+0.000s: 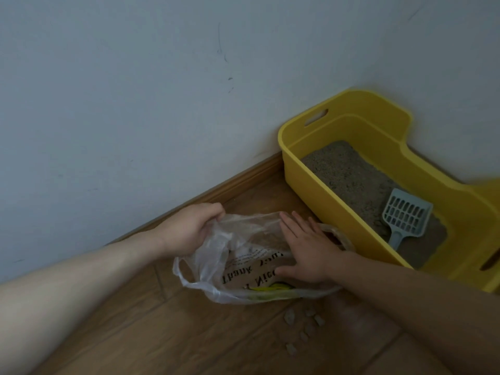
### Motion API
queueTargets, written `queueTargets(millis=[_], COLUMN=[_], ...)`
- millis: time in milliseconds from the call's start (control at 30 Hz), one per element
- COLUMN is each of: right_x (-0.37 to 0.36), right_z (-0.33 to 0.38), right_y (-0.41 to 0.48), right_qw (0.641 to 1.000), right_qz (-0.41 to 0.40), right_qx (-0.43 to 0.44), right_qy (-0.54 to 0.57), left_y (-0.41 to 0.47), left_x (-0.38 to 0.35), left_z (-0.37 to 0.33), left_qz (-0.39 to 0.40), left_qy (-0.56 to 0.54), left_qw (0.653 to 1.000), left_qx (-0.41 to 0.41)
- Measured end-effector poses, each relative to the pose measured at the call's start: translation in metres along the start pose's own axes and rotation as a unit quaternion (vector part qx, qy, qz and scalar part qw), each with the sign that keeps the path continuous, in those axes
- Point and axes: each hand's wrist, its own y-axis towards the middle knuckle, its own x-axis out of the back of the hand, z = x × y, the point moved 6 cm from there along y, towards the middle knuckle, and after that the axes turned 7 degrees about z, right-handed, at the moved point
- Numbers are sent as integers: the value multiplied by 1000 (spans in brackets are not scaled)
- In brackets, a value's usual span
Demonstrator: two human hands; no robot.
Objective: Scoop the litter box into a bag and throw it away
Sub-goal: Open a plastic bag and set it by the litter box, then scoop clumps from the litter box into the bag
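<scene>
A clear plastic bag point(243, 269) with black lettering and a yellow mark lies on the wooden floor in front of me. My left hand point(189, 228) grips the bag's far left rim and lifts it. My right hand point(308, 250) lies flat inside the bag's mouth, fingers spread and pressing down. To the right stands a yellow litter box point(319, 182) holding grey-brown litter point(351, 177). A pale blue slotted scoop point(405, 215) rests on the litter at the box's near end, untouched.
Several small pale litter clumps point(303, 326) lie scattered on the floor point(189, 342) just in front of the bag. A wooden baseboard point(216, 190) runs along the white wall behind the bag and the box.
</scene>
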Motion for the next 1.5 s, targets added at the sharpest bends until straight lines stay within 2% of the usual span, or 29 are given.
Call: queueTargets(millis=[67, 167, 367, 633, 900, 1100, 1367, 1433, 1500], right_x=[4, 12, 25, 47, 98, 123, 101, 90, 75], right_z=[-1, -1, -9, 4, -1, -40, -91, -105, -122], right_y=[0, -3, -11, -33, -85, -113, -121, -119, -116], right_qw=[1000, 999, 993, 990, 982, 964, 957, 957, 958], right_qz=[1, -6, -22, -50, -143, -225, -195, -168, -108], right_qx=[-14, -31, -75, -40, 19, -28, -107, -139, -180], right_qy=[17, 39, 93, 124, 121, 137, 184, 192, 196], left_y=[3, 13, 25, 44, 56, 66, 84, 90, 94], left_x=[4, 3, 9, 21, 33, 36, 32, 30, 29], left_z=[-3, 0, -14, -37, -52, -61, -75, -78, -81], left_qz=[9, 47, 23, -36, -40, -40, -23, -19, -10], left_qy=[28, 97, 95, -12, -138, -128, -105, -112, -124], left_qw=[999, 993, 991, 997, 989, 991, 994, 993, 992], left_qx=[-12, 43, 89, 67, 43, 18, 10, 12, 12])
